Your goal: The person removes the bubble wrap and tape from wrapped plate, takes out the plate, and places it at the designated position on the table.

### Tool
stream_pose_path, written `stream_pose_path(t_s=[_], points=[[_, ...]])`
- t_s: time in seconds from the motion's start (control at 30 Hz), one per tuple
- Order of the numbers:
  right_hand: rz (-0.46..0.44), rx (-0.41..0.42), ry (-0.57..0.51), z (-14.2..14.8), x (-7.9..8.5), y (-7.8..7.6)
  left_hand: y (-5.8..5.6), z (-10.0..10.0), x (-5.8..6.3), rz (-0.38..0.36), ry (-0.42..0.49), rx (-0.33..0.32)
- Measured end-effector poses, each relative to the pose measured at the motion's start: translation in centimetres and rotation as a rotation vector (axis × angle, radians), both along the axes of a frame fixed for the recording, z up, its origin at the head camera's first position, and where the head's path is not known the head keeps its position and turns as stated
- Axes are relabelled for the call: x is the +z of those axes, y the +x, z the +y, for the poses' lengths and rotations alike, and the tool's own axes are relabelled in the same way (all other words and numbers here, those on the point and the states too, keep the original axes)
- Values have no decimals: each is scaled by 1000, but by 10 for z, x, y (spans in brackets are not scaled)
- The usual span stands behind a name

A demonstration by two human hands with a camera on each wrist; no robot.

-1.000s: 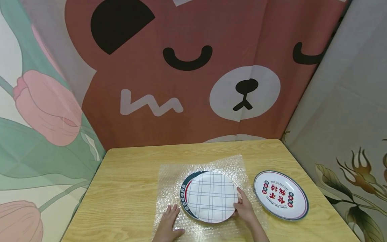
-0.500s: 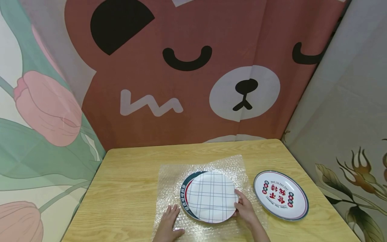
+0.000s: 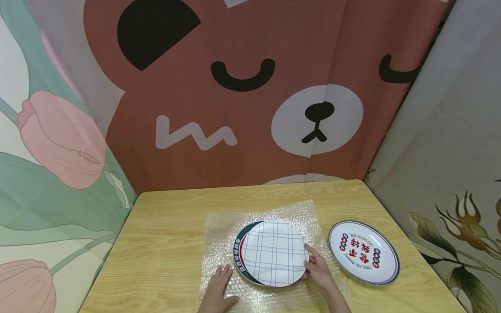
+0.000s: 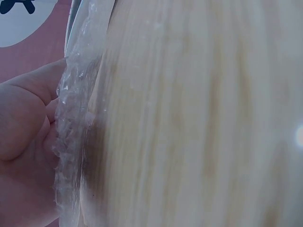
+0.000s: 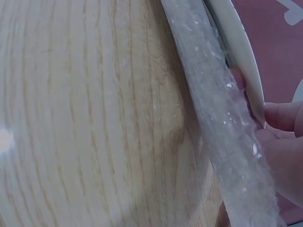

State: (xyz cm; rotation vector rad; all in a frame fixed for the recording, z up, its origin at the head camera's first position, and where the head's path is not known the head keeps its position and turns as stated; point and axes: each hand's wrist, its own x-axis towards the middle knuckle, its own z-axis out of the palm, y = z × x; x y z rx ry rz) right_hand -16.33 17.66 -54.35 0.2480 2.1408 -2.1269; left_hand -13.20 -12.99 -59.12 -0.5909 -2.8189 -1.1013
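Note:
In the head view a white plate with blue grid lines (image 3: 274, 254) lies over a larger dark-rimmed plate (image 3: 243, 270), whose left rim shows. Both are on a sheet of bubble wrap (image 3: 219, 226). My right hand (image 3: 318, 271) pinches the grid plate's right rim; the right wrist view shows that plate's edge (image 5: 246, 56) between thumb and fingers, above the bubble wrap (image 5: 208, 94). My left hand (image 3: 219, 289) rests on the bubble wrap, fingers spread, just left of the dark-rimmed plate. Most of the lower plate is hidden.
Another plate, white with red characters and a dark blue rim (image 3: 385, 248), sits on the wooden table (image 3: 156, 243) to the right. Behind stands a curtain with a bear print (image 3: 250, 169); patterned cloths (image 3: 430, 152) hang at both sides.
The grid plate has shifted very slightly away from me, with my right hand still at its rim. My left hand and the plate on the right have stayed put.

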Motion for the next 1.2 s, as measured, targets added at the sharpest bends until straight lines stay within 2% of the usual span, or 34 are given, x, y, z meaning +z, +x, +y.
stream_pose_path(t_s=[0.47, 0.73, 0.93, 1.2], points=[[-5, -37, 12, 3, 5, 2, 0, 0, 3, -45, 11, -10], [10, -54, -5, 6, 8, 1, 1, 1, 4, -27, 20, -10], [10, -67, 16, 9, 10, 1, 1, 0, 3, -39, 31, -13], [16, -94, 4, 13, 12, 1, 0, 0, 2, 21, 38, -8]])
